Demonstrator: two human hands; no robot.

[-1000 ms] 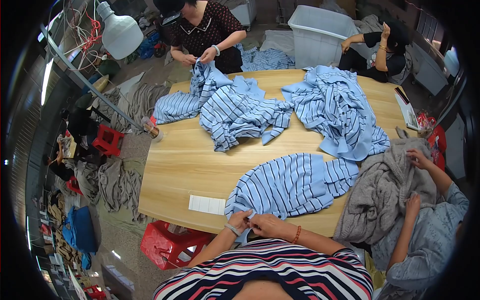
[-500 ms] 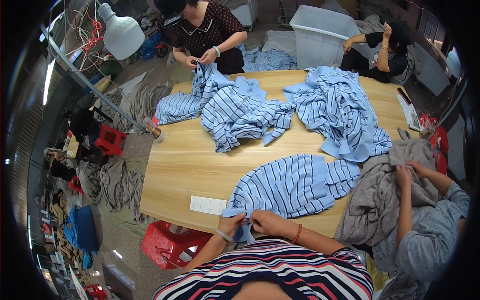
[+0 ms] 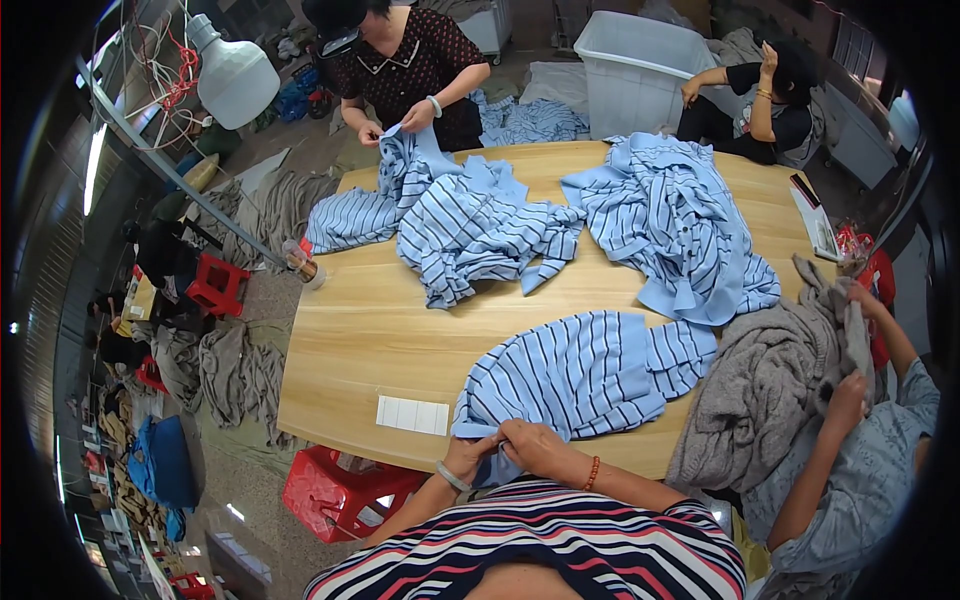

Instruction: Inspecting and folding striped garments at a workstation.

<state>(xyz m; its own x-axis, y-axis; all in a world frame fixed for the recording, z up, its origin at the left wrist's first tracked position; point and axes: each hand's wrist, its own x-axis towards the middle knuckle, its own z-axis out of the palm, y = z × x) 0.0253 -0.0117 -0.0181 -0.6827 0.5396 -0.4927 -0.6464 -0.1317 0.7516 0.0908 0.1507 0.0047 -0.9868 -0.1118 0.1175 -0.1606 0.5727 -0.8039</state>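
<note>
A light blue knit garment with dark stripes (image 3: 560, 370) lies before me, its near end over the table's front edge. Pinching that plain blue edge is my left hand (image 3: 468, 458), which wears a pale bangle. My right hand (image 3: 535, 447), with a red bead bracelet, is closed on the same edge, its fingers meeting the left ones. Between the fingertips the cloth is mostly hidden. A white strip of labels (image 3: 412, 415) lies left of the garment.
Striped garments (image 3: 490, 230) and another striped pile (image 3: 680, 220) cover the table's far side. A co-worker (image 3: 420, 70) handles one across from me. At right, another person works on grey knitwear (image 3: 760, 380). A red stool (image 3: 345, 490) stands at lower left.
My hands have drawn together on the garment's edge, the right one covering more of it. The person at right has lifted part of the grey knitwear, arms moved apart.
</note>
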